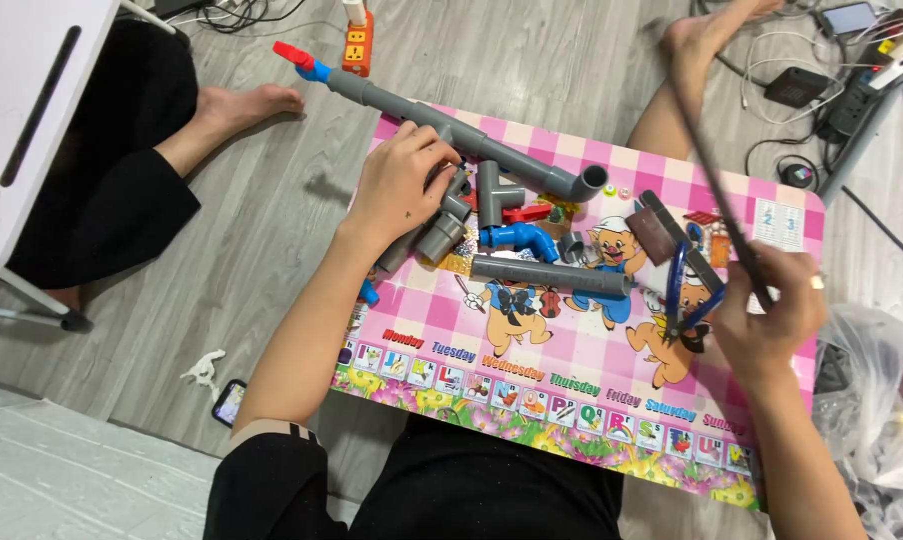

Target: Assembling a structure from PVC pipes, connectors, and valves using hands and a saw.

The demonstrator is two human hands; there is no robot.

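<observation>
My left hand [400,182] rests on a cluster of grey pipe fittings [442,235] at the left of a small pink checked table [572,395] and grips them. A long grey pipe [472,140] with a red and blue valve end [297,58] runs diagonally past that hand. My right hand [767,315] holds a long thin dark blade-like strip [712,160] that points up and away. Blue-handled cutters [684,290] lie just left of that hand. A short grey pipe [552,273], a grey tee [494,192] and a blue elbow [522,238] lie between my hands.
A white stand [22,120] is at the left. An orange power strip [358,42] lies on the wood floor at the top. Cables, chargers and a phone [848,18] crowd the top right. A clear plastic bag [877,400] sits at the right. Another phone [229,402] lies on the floor lower left.
</observation>
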